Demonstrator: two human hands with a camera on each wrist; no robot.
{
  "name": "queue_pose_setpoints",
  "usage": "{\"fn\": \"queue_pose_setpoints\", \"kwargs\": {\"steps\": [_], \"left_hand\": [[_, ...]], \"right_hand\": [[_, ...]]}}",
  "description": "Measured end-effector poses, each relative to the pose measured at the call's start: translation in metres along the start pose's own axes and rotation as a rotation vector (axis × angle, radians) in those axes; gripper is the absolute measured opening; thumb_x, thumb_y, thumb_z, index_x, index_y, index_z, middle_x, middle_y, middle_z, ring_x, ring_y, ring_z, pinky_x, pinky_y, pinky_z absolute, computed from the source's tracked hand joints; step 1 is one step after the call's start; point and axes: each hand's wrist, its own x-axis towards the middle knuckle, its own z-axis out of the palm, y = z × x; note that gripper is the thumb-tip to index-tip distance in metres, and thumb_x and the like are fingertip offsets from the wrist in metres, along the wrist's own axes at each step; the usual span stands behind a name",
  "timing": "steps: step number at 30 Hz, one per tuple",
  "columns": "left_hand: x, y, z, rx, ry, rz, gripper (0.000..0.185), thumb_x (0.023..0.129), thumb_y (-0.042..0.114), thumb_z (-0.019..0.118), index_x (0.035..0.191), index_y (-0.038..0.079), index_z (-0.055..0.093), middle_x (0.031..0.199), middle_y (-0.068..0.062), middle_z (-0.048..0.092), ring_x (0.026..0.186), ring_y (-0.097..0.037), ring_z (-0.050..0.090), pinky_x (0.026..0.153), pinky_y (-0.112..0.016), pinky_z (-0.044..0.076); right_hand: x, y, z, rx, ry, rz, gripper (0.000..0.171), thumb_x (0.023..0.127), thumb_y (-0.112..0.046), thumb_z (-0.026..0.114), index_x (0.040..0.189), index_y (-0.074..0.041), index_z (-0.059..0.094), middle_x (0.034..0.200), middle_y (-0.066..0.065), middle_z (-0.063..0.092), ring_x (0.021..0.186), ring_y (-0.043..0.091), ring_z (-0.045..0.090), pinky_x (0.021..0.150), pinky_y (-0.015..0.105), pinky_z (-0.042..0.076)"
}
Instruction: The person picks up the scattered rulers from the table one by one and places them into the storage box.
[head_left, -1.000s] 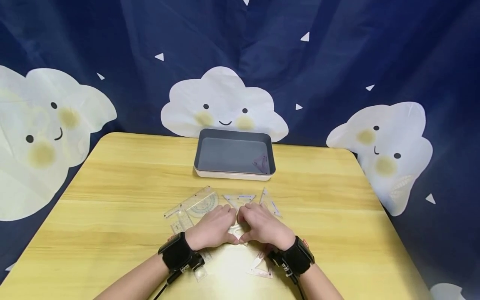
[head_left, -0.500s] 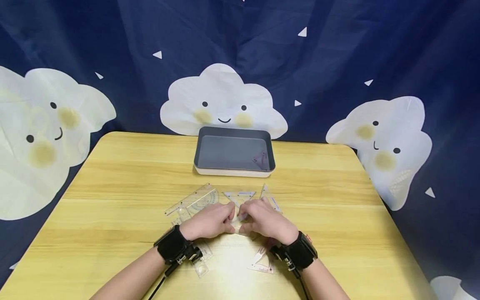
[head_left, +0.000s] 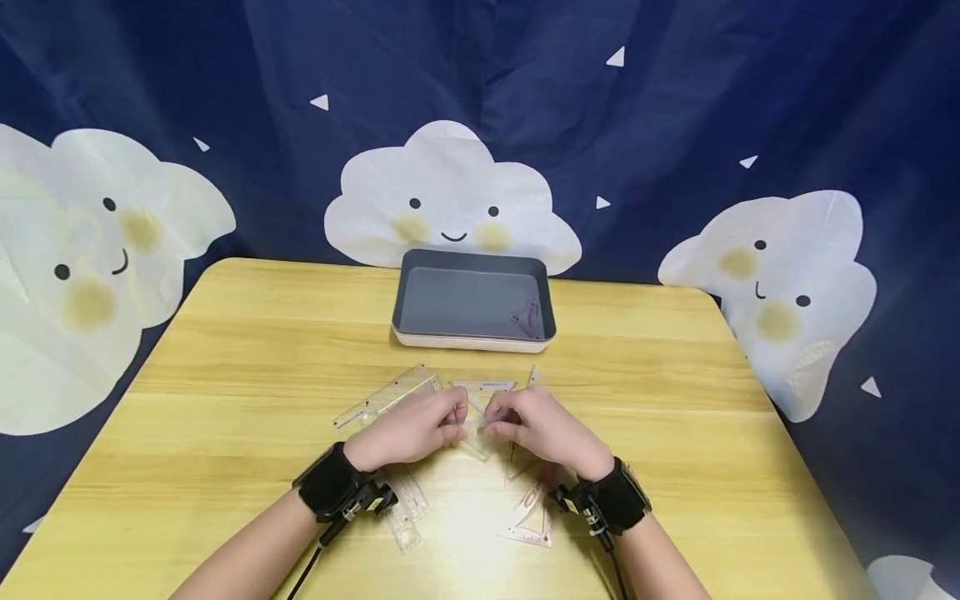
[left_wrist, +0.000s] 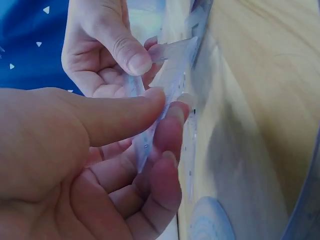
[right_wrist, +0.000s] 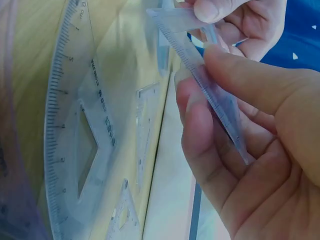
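Both the left hand (head_left: 412, 431) and right hand (head_left: 542, 429) pinch one clear ruler (head_left: 480, 423) above the counter (head_left: 225, 392); thin edge grips risk slipping.

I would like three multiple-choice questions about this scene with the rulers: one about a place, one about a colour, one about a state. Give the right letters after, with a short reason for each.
1. Where does the tray stand?
A. on the table's near edge, beside the wrists
B. on the table, beyond both hands
C. on the floor

2. What colour is the inside of the tray?
A. dark grey
B. red
C. bright green

3. How is the clear ruler held?
A. it lies flat, untouched
B. only the left hand holds it
C. the left hand and the right hand both pinch it

Answers:
1 B: the head view shows it past the hands, near the table's far edge.
2 A: its floor and inner walls look dark grey above a pale outer base.
3 C: both wrist views show a thumb and fingers from each hand on it.
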Motion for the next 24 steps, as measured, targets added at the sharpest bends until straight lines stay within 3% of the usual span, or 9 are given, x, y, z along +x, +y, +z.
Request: {"fn": "queue_pose_setpoints", "kwargs": {"steps": [5,7,12,17,24], "left_hand": [[-0.001,0.002,-0.006,0.014,0.032,0.007,0.014,0.098,0.011,0.073,0.095,0.014,0.06,0.074,0.009,0.053,0.068,-0.006,0.047,0.068,-0.029,0.043],[0.0,0.002,-0.007,0.024,0.063,0.021,0.008,0.099,0.012,0.073,0.098,0.014,0.065,0.076,0.008,0.062,0.07,-0.005,0.053,0.082,-0.038,0.049],[0.0,-0.001,-0.008,0.025,0.146,0.05,0.006,0.099,0.014,0.073,0.104,0.013,0.073,0.08,0.007,0.071,0.073,-0.003,0.058,0.096,-0.049,0.042],[0.0,-0.001,-0.009,-0.026,0.164,0.029,0.009,0.1,0.016,0.072,0.108,0.014,0.075,0.085,0.008,0.073,0.077,-0.004,0.06,0.092,-0.041,0.043],[0.004,0.005,-0.014,-0.126,0.198,-0.022,0.016,0.101,0.017,0.07,0.116,0.011,0.074,0.094,0.006,0.074,0.085,-0.007,0.066,0.082,-0.032,0.055]], "right_hand": [[0.0,0.0,-0.005,0.041,-0.002,0.0,0.007,0.1,-0.008,0.071,0.104,-0.006,0.075,0.092,0.001,0.075,0.074,0.002,0.062,0.07,0.024,0.055],[-0.001,0.001,-0.007,0.067,0.005,0.012,0.009,0.101,-0.007,0.069,0.107,-0.005,0.075,0.094,0.003,0.076,0.074,0.004,0.063,0.071,0.026,0.056],[-0.005,0.004,-0.011,0.129,0.054,0.049,0.013,0.101,-0.006,0.069,0.112,-0.006,0.075,0.102,0.009,0.077,0.084,0.008,0.069,0.078,0.03,0.059],[-0.008,0.004,-0.016,0.139,0.1,0.059,0.014,0.1,-0.005,0.07,0.113,-0.004,0.074,0.098,0.009,0.077,0.084,0.009,0.07,0.077,0.029,0.058],[-0.007,0.002,-0.023,0.147,0.146,0.05,0.013,0.1,-0.005,0.069,0.111,0.001,0.074,0.095,0.006,0.076,0.081,0.012,0.069,0.073,0.029,0.059]]}}
